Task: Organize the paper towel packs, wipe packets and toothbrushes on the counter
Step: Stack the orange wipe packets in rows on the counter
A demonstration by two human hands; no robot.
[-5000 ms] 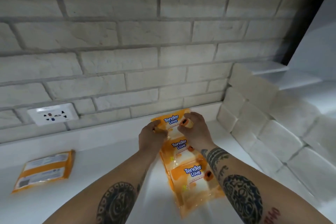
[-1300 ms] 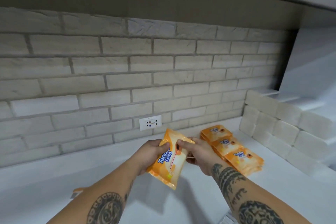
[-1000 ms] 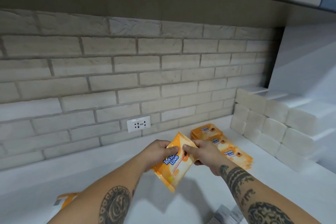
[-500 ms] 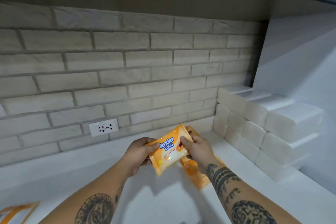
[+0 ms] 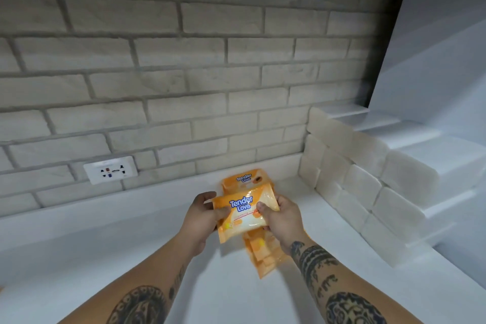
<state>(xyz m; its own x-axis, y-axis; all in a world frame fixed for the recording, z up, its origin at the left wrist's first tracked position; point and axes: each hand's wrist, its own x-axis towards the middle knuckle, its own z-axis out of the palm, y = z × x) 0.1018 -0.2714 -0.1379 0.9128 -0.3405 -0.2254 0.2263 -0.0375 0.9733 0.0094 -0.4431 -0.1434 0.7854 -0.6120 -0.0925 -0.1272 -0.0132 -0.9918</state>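
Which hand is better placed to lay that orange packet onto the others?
Probably the right hand: it pinches the held packet directly over the packet row; the left hand is beside it.

Pale brick wall (image 5: 200,50) with white socket (image 5: 111,169) above white counter (image 5: 105,231).
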